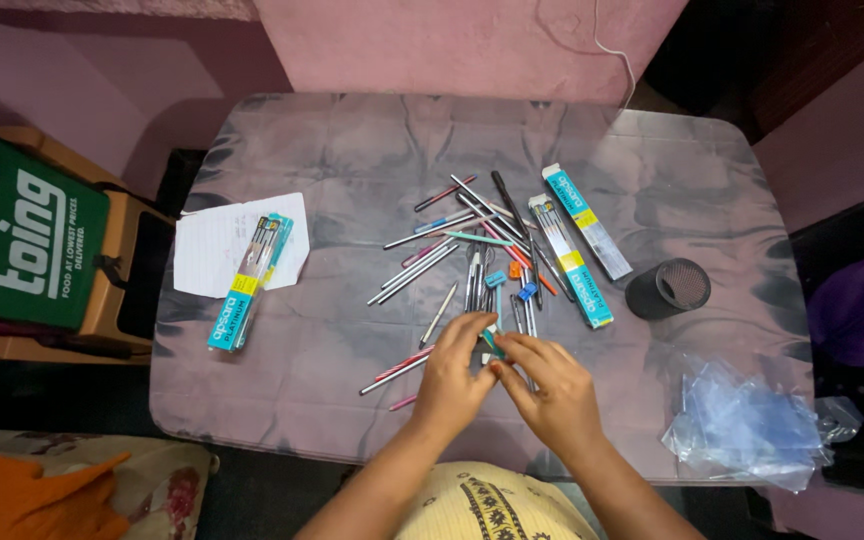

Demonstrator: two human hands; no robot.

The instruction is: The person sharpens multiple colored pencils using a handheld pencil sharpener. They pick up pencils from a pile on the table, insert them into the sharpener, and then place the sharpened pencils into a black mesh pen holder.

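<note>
My left hand (pixel 452 375) and my right hand (pixel 550 385) meet near the front edge of the table, fingertips pinched together on a small teal and white item (pixel 493 342). Just beyond my fingers lies a scattered pile of pens and pencils (pixel 472 250), mixed with small blue and orange sharpeners (pixel 520 282). Two long teal pencil boxes (pixel 570 260) lie to the right of the pile. A few red and pink pencils (pixel 397 368) lie left of my left hand.
A black mesh cup (pixel 668 288) stands right of the boxes. Crumpled clear plastic bags (pixel 747 425) sit at the table's front right corner. A third teal pencil box (pixel 250 280) rests on white paper (pixel 214 245) at the left. A green bag (pixel 27 245) sits on a stool beside the table.
</note>
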